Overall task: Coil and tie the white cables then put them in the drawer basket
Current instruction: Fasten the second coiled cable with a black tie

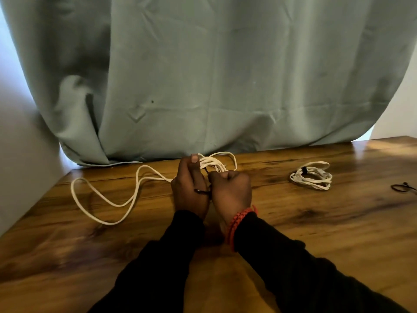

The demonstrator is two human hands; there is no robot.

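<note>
Your wooden counter [293,222] carries a loose white cable [101,208], a tied coil [312,176], and a black tie [402,188].

Partly coiled white cable [212,164], several loops bunched upright at table centre, loose tail snaking left in wide curves across the wood. Second white cable coil [312,178] lying flat to the right, cinched with a dark tie.

We seem to be in a home room: a wooden table [316,233] with a warm, knotty grain stands against a plain pale wall [20,154], and a creased grey-green curtain [214,75] hangs behind it, daylight showing at its edges.
</note>
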